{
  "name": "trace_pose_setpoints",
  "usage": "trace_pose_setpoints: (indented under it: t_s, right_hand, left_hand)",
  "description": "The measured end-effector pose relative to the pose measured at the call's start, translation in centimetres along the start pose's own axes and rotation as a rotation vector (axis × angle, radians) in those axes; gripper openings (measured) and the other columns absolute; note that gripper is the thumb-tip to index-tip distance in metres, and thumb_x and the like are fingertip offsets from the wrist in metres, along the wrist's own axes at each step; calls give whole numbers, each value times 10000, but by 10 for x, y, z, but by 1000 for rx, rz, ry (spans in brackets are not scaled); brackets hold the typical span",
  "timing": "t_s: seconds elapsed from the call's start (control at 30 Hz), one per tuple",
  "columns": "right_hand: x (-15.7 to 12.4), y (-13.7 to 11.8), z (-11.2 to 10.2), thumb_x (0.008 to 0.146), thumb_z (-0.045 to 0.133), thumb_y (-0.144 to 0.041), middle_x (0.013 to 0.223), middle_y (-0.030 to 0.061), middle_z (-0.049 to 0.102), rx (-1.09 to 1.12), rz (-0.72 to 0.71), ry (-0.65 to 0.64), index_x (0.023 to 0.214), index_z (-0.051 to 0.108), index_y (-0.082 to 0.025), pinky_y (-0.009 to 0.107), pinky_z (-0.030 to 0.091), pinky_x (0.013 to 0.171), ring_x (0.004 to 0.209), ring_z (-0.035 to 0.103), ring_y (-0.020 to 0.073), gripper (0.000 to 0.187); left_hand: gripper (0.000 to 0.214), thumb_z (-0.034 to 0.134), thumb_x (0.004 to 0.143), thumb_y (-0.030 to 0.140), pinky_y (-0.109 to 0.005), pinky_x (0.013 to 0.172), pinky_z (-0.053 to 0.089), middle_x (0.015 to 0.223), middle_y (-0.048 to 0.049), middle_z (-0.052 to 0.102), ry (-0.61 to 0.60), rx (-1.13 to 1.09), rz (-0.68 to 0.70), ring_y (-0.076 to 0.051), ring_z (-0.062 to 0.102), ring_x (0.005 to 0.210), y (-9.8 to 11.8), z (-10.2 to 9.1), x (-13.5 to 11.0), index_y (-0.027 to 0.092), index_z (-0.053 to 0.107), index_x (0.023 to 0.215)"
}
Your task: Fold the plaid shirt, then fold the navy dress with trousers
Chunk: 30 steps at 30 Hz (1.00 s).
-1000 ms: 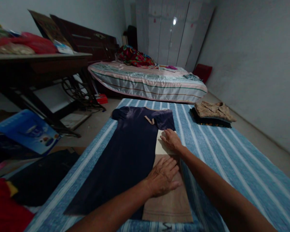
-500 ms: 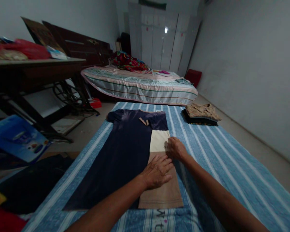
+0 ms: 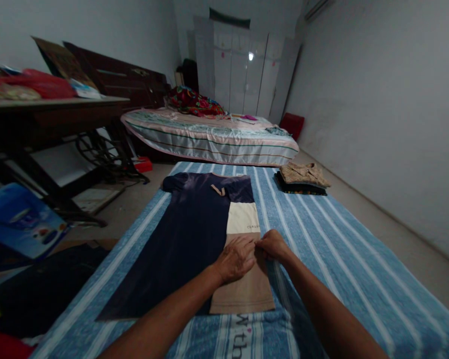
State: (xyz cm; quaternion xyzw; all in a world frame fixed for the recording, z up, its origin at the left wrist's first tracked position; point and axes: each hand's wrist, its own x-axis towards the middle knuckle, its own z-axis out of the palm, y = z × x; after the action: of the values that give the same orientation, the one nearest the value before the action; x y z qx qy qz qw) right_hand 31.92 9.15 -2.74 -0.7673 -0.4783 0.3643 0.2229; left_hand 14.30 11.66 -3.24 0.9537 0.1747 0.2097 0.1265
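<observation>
A dark navy dress [image 3: 187, 234] lies flat on a blue striped sheet [image 3: 322, 249] on the floor. Its right side is folded over, showing a cream panel [image 3: 242, 218] and a tan panel [image 3: 247, 286]. My left hand [image 3: 235, 259] rests palm down on the tan panel, fingers together and pressed on the cloth. My right hand [image 3: 272, 245] sits just beside it, fingers curled at the fold's right edge, touching the left hand's fingertips. Whether the right hand pinches the cloth is hard to make out.
A small stack of folded clothes [image 3: 302, 178] sits on the sheet at the far right. A low mattress [image 3: 209, 137] with a colourful bundle lies behind. A dark table [image 3: 56, 112] stands at the left, with a blue box [image 3: 18, 219] and dark cloth below it.
My right hand has slid back down the fold toward me and met the left hand. The left hand drew slightly nearer. The view has pulled back, uncovering the cream panel.
</observation>
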Motion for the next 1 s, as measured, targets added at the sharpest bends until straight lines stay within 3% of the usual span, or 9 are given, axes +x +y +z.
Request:
trace_pose_setpoints:
  t_s: [0.13,0.27,0.53,0.67,0.83,1.0]
  right_hand:
    - [-8,-9,-2,789,591,-200,359,-55,470,55,62,-9,499,516,-156,182,283,320,288,391,59,302]
    - [-12,-13,-4,886,552,-308,468,-83,485,45,141,-19,646,546,-134,167,345,367,342,401,40,295]
    - [-3,-22,-4,904,535,-348,717,-21,581,14,236,-40,873,586,-119,197,459,484,531,530,65,237]
    - [-1,-22,-3,903,535,-346,789,-3,598,5,221,-37,922,588,-125,221,486,531,597,560,84,228]
    - [1,-18,-4,886,556,-342,643,-39,567,-8,142,41,797,588,-123,200,430,478,489,504,64,238]
    - [0,-19,-9,782,634,-206,406,-52,463,-5,90,116,581,567,-133,194,334,453,421,479,72,224]
  left_hand:
    - [379,558,773,239,-415,1005,385,1170,-119,571,-5,-12,8,-248,495,1142,-1,3,-1,153,532,1142]
    - [399,549,790,262,-436,1022,362,1216,-118,553,20,-35,2,-250,476,1175,-2,4,-3,169,507,1176]
    - [502,557,761,221,-437,1024,357,1298,-101,509,21,-63,9,-251,434,1230,-1,2,-3,201,456,1252]
    - [414,549,780,240,-423,1029,352,1276,-106,520,27,-50,7,-243,449,1211,-1,3,-4,182,500,1187]
    - [276,563,787,256,-404,1031,357,1245,-117,536,58,-35,1,-242,455,1201,-1,5,-4,163,551,1047]
    - [214,571,781,242,-393,1022,367,1221,-119,546,47,-28,-5,-241,464,1184,2,1,-3,156,556,976]
